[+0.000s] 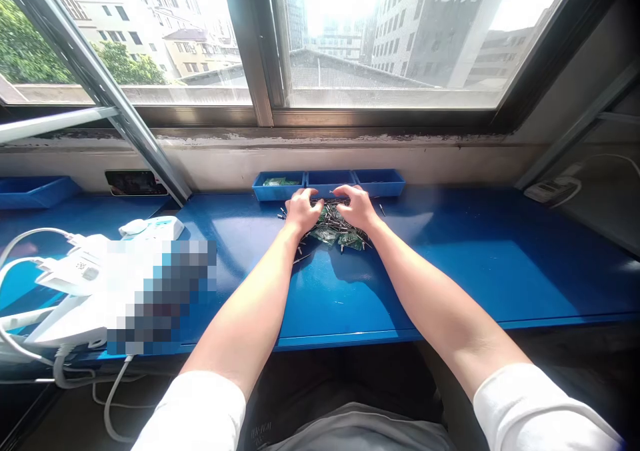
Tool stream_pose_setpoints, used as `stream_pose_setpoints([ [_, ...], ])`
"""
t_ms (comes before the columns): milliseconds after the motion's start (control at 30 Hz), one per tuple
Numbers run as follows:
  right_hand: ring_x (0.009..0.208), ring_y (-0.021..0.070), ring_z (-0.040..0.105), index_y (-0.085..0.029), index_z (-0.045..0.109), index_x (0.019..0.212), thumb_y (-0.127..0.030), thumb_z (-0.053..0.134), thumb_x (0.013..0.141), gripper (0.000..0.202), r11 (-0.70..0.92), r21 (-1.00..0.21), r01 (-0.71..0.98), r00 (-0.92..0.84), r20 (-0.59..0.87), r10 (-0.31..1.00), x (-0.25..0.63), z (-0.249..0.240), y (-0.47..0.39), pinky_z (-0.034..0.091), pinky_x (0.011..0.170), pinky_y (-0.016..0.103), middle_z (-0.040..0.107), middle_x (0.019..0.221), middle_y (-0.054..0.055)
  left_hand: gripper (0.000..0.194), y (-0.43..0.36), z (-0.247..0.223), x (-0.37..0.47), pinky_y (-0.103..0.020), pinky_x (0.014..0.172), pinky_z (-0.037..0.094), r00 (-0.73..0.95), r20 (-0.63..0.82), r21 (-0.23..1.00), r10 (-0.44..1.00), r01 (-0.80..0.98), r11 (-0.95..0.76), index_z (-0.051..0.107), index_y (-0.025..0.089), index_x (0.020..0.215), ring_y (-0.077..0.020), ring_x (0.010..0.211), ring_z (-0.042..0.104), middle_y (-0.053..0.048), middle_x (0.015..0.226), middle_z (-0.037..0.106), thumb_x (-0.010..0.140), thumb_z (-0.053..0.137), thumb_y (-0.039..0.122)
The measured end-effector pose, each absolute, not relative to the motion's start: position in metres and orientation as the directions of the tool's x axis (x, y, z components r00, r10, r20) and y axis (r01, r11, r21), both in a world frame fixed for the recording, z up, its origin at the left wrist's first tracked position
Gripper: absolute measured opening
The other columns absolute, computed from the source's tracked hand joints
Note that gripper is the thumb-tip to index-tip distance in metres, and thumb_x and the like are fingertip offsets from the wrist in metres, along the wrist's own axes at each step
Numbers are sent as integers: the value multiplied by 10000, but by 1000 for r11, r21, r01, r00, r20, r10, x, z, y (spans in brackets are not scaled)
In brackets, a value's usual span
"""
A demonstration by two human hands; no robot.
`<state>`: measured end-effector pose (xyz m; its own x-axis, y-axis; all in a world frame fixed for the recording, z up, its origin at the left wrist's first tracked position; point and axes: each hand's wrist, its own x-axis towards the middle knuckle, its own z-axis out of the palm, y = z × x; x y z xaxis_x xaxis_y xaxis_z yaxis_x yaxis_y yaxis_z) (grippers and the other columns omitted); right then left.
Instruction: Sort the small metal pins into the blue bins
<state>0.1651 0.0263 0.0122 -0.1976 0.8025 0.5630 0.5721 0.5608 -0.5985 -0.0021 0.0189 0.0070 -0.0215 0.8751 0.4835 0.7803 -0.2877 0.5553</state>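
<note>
We see a blue bench [450, 264] under a window; our left hand [301, 210] and right hand [356, 206] rest on a pile of small green boards and dark pins [334, 230]; three blue trays [330, 182] stand just behind; white cabled devices [75, 284] lie far left.

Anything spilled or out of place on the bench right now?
Yes. A loose pile of small green boards and dark pins lies heaped on the blue bench rather than in the blue trays behind it, with stray pins scattered around. The left hand and right hand rest on it.
</note>
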Motion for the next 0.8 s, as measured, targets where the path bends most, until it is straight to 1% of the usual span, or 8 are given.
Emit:
stream_pose_setpoints([
  [100,1151,267,464,-199,610,1147,-126,509,657,506,498,-479,723,-206,538,817,166,12,26,365,961,444,637,1177,45,283,21,6,-4,-416,988,371,-132,455,573,881,800,-176,632,202,1030,-270,1141,525,-85,1162,612,793,529,318],
  [233,1173,311,390,-193,451,1344,-140,511,658,691,400,-388,830,-189,479,857,167,12,27,363,924,476,465,1399,59,280,22,5,-6,-427,990,358,-167,393,591,904,799,-109,627,208,1026,-280,1153,512,-96,1183,593,785,523,306],
  [367,1172,324,364,-220,348,1414,-167,520,657,778,317,-358,878,-168,390,905,171,11,32,351,930,491,316,1500,44,283,21,5,-6,-433,987,351,-142,355,588,924,802,-102,626,209,1028,-286,1152,507,-102,1196,580,784,518,304],
  [500,1173,326,362,-250,345,1417,-234,508,716,720,305,-395,867,-178,326,928,173,6,38,343,948,508,246,1529,32,285,21,6,-5,-450,991,339,-130,330,585,935,805,-95,634,206,1018,-298,1154,504,-107,1190,579,773,531,308],
  [567,1189,332,355,-242,373,1402,-267,513,737,681,313,-418,853,-164,355,920,173,5,38,333,966,521,255,1522,49,293,21,6,-5,-449,997,333,-120,318,584,940,806,-95,637,208,1022,-299,1159,501,-107,1194,578,772,534,320],
  [633,1205,330,351,-211,451,1345,-272,519,746,606,329,-438,837,-128,428,895,172,5,37,333,983,512,343,1467,82,303,20,7,-4,-444,1005,327,-107,313,580,944,808,-101,639,207,1026,-299,1172,494,-103,1196,581,768,539,331],
  [733,1140,290,427,-181,621,1110,-257,529,753,376,400,-449,799,-144,503,852,171,6,33,377,968,443,558,1206,106,308,19,6,-3,-429,1014,322,-67,329,564,942,814,-139,648,208,1017,-291,1180,490,-89,1194,591,765,545,351],
  [800,1053,260,488,-184,667,961,-268,552,751,253,461,-439,771,-218,499,839,170,6,32,407,938,399,613,1026,88,302,19,6,-2,-412,1015,324,-31,344,547,938,819,-173,659,214,1001,-283,1174,496,-80,1192,598,767,545,368],
])
